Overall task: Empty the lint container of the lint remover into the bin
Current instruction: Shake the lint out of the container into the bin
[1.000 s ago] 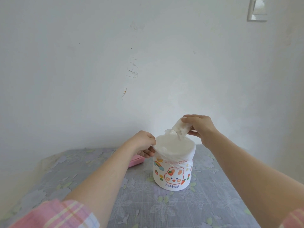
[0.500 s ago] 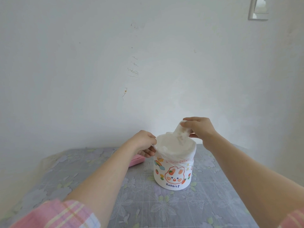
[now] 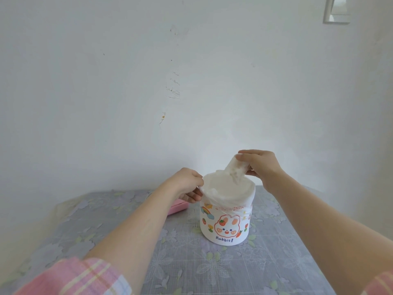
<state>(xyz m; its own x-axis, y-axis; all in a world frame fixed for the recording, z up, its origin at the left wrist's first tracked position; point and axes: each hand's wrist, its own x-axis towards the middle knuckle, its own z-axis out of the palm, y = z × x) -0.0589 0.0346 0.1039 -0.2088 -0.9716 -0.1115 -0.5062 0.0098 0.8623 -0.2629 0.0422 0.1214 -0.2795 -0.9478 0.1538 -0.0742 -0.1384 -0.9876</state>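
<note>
Our right hand [image 3: 258, 165], still pinching the tilted lint container [image 3: 236, 170] over the bin [image 3: 226, 226], barely shifts; our left hand [image 3: 187, 185] keeps gripping the bin's liner, so emptying continues

One camera on my head looks forward and slightly down at the table [image 3: 265, 271], close over my forearms, with the wall [image 3: 127, 92] filling the upper half.

We see the bin [image 3: 226, 227], a white cylinder printed with a rabbit, standing upright at 12 o'clock, its white liner folded over the rim. The translucent lint container [image 3: 236, 170] is tilted above its opening at 1 o'clock.
</note>
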